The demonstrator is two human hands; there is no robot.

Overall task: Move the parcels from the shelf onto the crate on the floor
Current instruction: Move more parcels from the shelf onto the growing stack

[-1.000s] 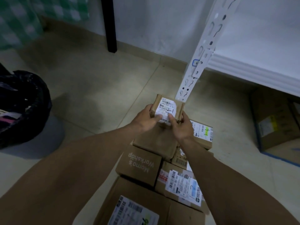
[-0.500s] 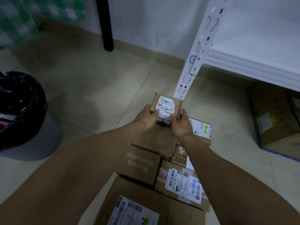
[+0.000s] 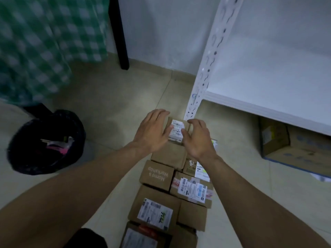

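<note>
Floor (image 3: 111, 97): pale tiles, dim light. White wall (image 3: 161, 33) at the back. White metal shelf (image 3: 268, 77) on the right, its slotted upright (image 3: 211, 56) coming down to the tiles.

Around: a black table leg (image 3: 119, 33) against the wall, a green checked cloth (image 3: 35, 42) hanging at the left. A cardboard box (image 3: 293, 147) sat on the floor under the shelf board.

Row of brown parcels (image 3: 192, 190) ran from the person's feet toward the upright, packed edge to edge, among them one printed "Momo's Workshop" (image 3: 157, 174). What lay beneath them was hidden.

Small labelled parcel (image 3: 177, 129) lay at the far end of that row, just beside the foot of the upright. Left hand (image 3: 152, 133) and right hand (image 3: 198, 138) flanked it, fingers spread and relaxed, gripping nothing. Whether the thumbs touched the label could not be told; the frame was blurred.

Black-bagged bin (image 3: 21, 149) at the left held pink and white litter (image 3: 57, 142).
</note>
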